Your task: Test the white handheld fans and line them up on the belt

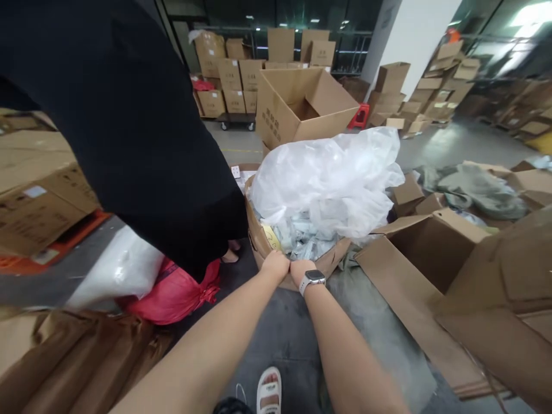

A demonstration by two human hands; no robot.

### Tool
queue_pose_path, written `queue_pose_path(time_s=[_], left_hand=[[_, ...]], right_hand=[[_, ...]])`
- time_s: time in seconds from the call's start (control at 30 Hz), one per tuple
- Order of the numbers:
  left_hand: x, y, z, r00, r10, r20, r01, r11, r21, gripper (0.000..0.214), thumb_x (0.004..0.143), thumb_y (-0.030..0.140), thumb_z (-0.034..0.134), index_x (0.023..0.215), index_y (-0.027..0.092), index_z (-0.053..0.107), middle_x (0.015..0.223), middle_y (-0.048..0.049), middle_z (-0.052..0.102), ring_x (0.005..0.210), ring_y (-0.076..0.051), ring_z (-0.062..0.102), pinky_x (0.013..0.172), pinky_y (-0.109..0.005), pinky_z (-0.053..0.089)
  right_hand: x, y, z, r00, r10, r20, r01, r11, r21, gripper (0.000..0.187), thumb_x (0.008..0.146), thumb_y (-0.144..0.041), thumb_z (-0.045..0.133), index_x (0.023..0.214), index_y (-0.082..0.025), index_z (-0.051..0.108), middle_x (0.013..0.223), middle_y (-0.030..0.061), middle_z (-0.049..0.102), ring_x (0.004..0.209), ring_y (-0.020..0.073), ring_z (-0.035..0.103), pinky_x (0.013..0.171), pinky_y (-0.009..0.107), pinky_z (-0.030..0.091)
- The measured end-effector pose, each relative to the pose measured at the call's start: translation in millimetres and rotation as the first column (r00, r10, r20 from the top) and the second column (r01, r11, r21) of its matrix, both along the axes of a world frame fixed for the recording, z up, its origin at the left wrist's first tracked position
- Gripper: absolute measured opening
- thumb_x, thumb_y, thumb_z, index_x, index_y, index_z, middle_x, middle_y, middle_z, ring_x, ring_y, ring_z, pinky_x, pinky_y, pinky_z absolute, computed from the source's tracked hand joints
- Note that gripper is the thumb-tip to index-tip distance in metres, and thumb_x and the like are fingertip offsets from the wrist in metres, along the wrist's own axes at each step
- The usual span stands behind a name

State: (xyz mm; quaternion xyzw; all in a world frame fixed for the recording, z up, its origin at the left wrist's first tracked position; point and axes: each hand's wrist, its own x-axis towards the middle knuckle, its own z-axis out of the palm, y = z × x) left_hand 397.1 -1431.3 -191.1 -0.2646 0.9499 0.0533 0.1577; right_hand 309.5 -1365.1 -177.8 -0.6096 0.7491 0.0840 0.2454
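Note:
A round-sided cardboard box [259, 241] stands on the grey floor, heaped with clear plastic bags [328, 178] and small packets. My left hand [276, 265] and my right hand [301, 269] sit side by side on its near rim, fingers curled over the edge and gripping it. A white smartwatch [313, 279] is on my right wrist. My foot in a white sandal [269, 391] shows at the bottom.
A person in black clothing [129, 126] leans in close on the left, above a red bag [172, 293] and a white bag [116, 267]. Open cardboard boxes [422, 253] lie to the right, a large one [302, 103] behind, with stacks further back.

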Motion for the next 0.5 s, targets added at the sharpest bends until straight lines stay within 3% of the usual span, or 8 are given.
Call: queue_pose_path(time_s=[0.2,0.5], left_hand=[[2,8,2.3,1.0,-0.004,-0.019,0.003,1.0,-0.023,0.027,0.094,0.033,0.06,0.112,0.014,0.063,0.115,-0.0093,0.065,0.105,-0.023,0.063,0.093,-0.046,0.053],[1,11,-10.7,0.999,0.024,-0.047,-0.024,1.0,-0.006,0.029,0.093,0.035,0.06,0.113,0.014,0.063,0.119,-0.0099,0.065,0.11,-0.024,0.062,0.097,-0.048,0.05]], right_hand=[[4,3,6.4,0.999,-0.007,-0.037,0.009,0.999,0.034,0.032,0.095,-0.035,0.062,0.12,-0.015,0.061,0.122,0.0096,0.063,0.105,0.0234,0.064,0.089,0.045,0.055],[4,5,0.7,0.996,0.024,-0.086,-0.02,0.998,0.053,0.031,0.095,-0.034,0.062,0.12,-0.015,0.061,0.122,0.0107,0.063,0.105,0.0233,0.064,0.089,0.044,0.055]])
